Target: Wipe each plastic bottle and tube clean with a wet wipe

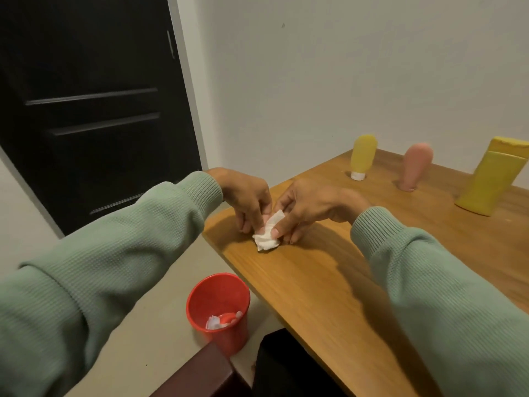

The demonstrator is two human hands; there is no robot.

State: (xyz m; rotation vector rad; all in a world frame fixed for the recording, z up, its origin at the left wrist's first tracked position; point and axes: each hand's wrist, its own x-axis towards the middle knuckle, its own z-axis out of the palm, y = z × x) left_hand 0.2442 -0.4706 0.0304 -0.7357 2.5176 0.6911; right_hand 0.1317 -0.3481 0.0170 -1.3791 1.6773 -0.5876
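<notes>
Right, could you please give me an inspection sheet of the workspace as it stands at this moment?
Surface: wooden table, set in a room corner.
Job's things: crumpled wet wipe near the table's left edge; yellow tube and pink tube stand upright at the back; yellow bottle stands at the far right.
Clutter: red bin on the floor, with white scraps inside.
Hands: left hand and right hand both pinch the wet wipe.
Cables: nothing seen.
Surroundings: dark door, white wall.
</notes>
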